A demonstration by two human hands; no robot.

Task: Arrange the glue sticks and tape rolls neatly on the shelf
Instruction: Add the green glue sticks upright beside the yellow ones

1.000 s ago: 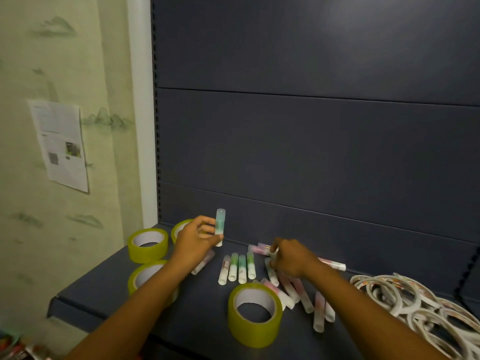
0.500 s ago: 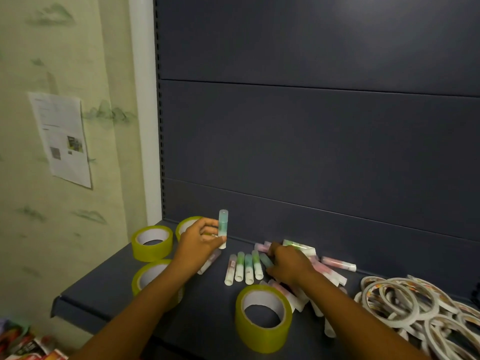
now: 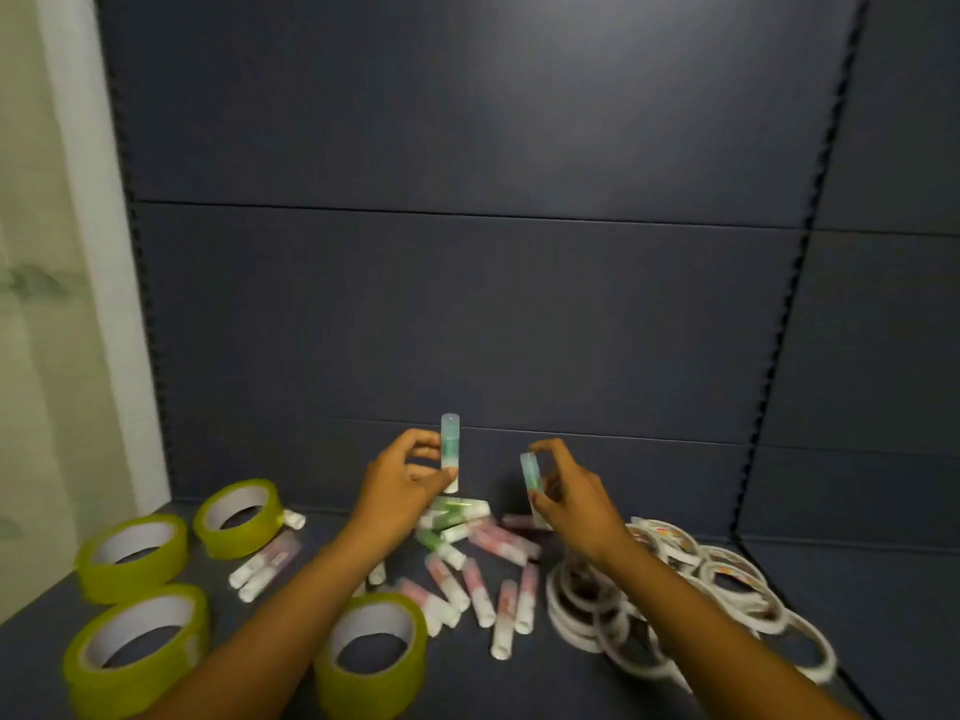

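Note:
My left hand [image 3: 397, 491] holds a green glue stick [image 3: 450, 452] upright above the dark shelf [image 3: 571, 678]. In my right hand [image 3: 569, 498] a second green glue stick [image 3: 531, 472] is pinched, tilted slightly. Below both hands lies a loose pile of pink and green glue sticks [image 3: 470, 563]. Several yellow tape rolls [image 3: 132, 556] lie flat at the left and front; one roll [image 3: 371, 654] sits between my forearms. A heap of thin white tape rolls [image 3: 691, 584] lies at the right, partly under my right arm.
The shelf's dark back panel [image 3: 467, 304] rises right behind the pile, with slotted uprights at both sides. Two pink glue sticks [image 3: 265, 566] lie apart, near the yellow rolls. A pale wall [image 3: 47, 304] borders the shelf on the left.
My right hand has lifted off the pile with a green glue stick pinched in it. The left hand still holds its stick upright. The camera has swung to the right.

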